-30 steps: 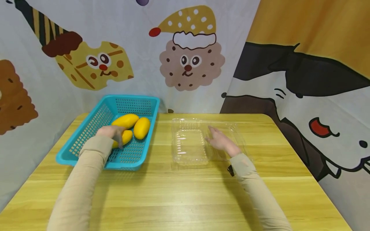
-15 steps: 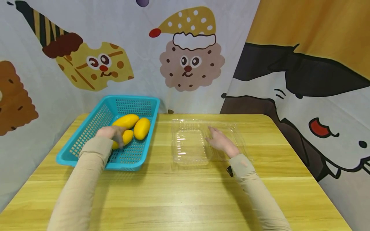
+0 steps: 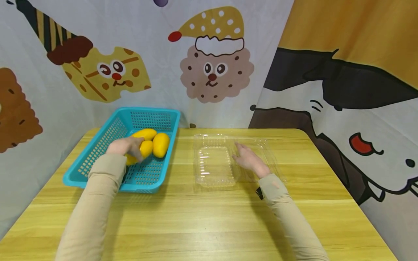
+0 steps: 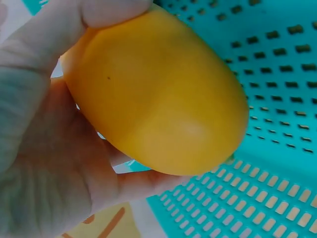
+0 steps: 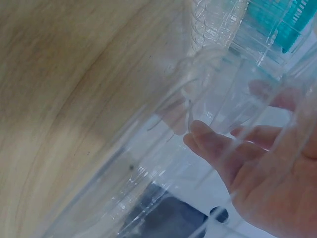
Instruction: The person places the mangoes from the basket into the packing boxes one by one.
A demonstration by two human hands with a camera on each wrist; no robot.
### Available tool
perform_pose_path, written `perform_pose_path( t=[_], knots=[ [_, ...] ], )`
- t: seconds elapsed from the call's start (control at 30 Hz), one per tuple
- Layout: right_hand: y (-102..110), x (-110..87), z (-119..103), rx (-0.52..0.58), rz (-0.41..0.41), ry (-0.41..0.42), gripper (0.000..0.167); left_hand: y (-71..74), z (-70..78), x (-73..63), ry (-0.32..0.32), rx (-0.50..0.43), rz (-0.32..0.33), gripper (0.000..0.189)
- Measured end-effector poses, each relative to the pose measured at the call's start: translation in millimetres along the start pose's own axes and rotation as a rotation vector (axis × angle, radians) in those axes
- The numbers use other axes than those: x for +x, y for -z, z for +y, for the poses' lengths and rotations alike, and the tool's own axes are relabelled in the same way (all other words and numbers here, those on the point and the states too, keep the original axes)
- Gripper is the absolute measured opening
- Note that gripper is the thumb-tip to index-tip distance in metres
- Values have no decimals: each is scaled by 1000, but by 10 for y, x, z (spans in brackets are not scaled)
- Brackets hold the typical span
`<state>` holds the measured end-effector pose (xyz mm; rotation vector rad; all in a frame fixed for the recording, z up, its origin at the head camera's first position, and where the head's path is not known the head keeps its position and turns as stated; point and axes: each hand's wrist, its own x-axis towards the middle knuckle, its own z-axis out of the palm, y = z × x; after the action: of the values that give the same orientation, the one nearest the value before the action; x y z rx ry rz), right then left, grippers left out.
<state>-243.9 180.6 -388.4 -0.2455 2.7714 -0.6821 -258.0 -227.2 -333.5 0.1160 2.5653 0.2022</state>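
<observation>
In the left wrist view, my left hand (image 4: 54, 148) grips a smooth yellow mango (image 4: 158, 99), thumb on one side and fingers on the other. The head view has this hand (image 3: 125, 146) inside a blue plastic basket (image 3: 138, 187), partly covering the fruit. Two more mangoes lie close by: one behind (image 3: 145, 133) and one to the right (image 3: 161, 145). On the table, a clear plastic clamshell box (image 3: 213, 166) lies unfolded. My right hand (image 3: 248, 159) reaches over its lid side with fingers extended near the fold. Through clear plastic, the right wrist view shows its relaxed fingers (image 5: 203, 134).
The basket and box stand side by side on a light wooden table (image 3: 205, 224). The basket's perforated walls rise around the fruit. Right behind the table hangs a printed cartoon cloth (image 3: 215, 116).
My left hand and its mango have shifted slightly up and right in the basket, now overlapping the mango behind more. My right hand and the box stay put.
</observation>
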Motion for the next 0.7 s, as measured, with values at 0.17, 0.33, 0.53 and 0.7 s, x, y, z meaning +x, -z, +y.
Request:
perform_pose_path(
  t=[0.17,0.33,0.53,0.7],
  knots=[
    [-5,6,-3,3,0,-1,68,41,58,-3,-18,18,22,95],
    [-2,12,2,8,-4,-12,68,133,202,-60,-48,-10,50,91],
    [0,14,3,2,1,-4,68,220,412,-155,-99,-11,115,91],
    [-1,23,-1,-5,2,-6,68,286,602,-208,-140,-13,139,88]
  ],
)
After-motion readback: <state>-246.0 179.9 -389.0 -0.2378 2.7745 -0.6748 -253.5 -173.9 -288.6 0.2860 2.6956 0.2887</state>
